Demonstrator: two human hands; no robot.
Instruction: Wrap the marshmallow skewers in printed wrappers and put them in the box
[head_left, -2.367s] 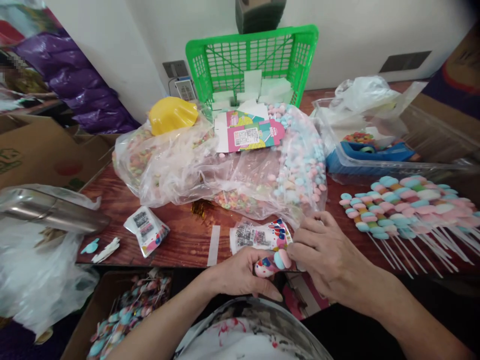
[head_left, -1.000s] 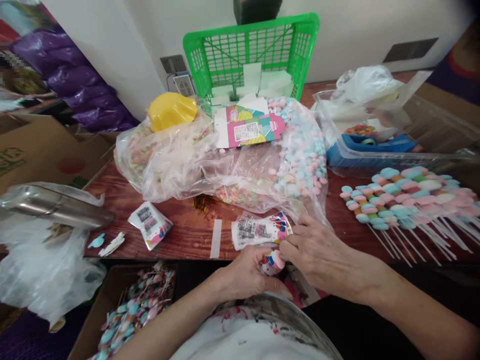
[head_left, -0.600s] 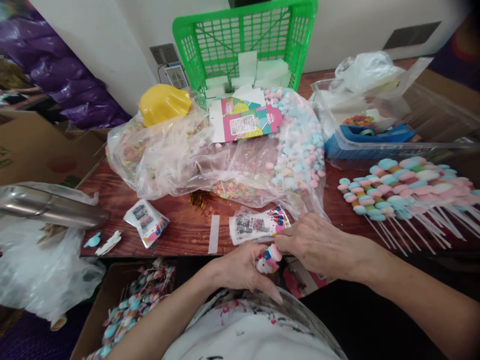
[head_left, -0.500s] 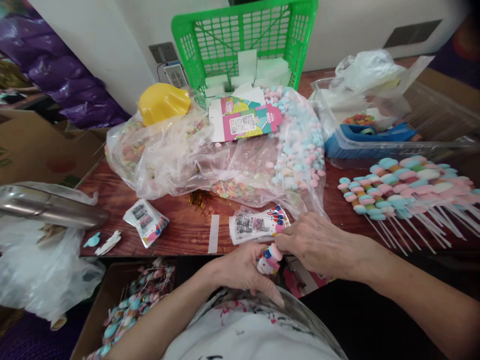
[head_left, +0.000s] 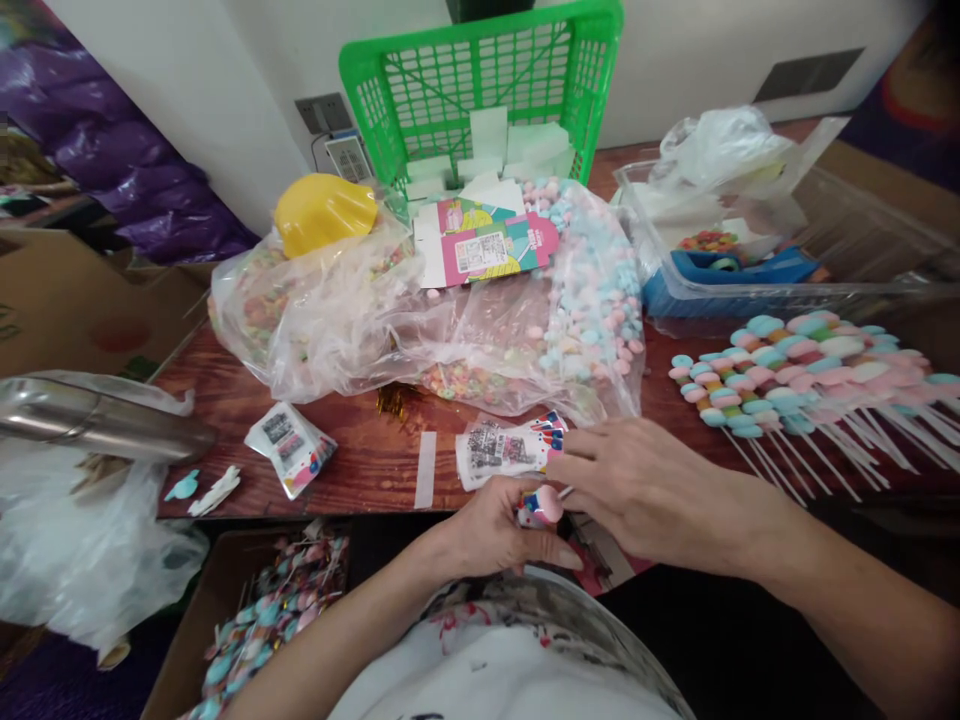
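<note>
My left hand (head_left: 495,530) is wrapped round a small printed packet (head_left: 529,510), with a pink candy (head_left: 550,503) showing at its end. My right hand (head_left: 630,490) is just right of it, fingers bent around a thin white stick (head_left: 566,492) by the candy. Printed labelled sachets (head_left: 502,452) lie on the table edge beyond both hands. Another stack of sachets (head_left: 291,448) is further left, with a whitish strip (head_left: 425,470) between the stacks. On the right lie many pastel candy skewers (head_left: 795,370) on white sticks.
Clear bags of candy (head_left: 337,320) carry a yellow bowl (head_left: 325,214) and printed cards (head_left: 484,240). Behind stands a green basket (head_left: 480,60); a clear tub (head_left: 750,290) is at right. A steel flask (head_left: 97,415) lies left. Below the table edge, a box (head_left: 199,590) holds candy sticks.
My right hand has shifted slightly, and its fingers now show a white stick beside the candy. The packet in my left hand has tilted, and the view has moved a little.
</note>
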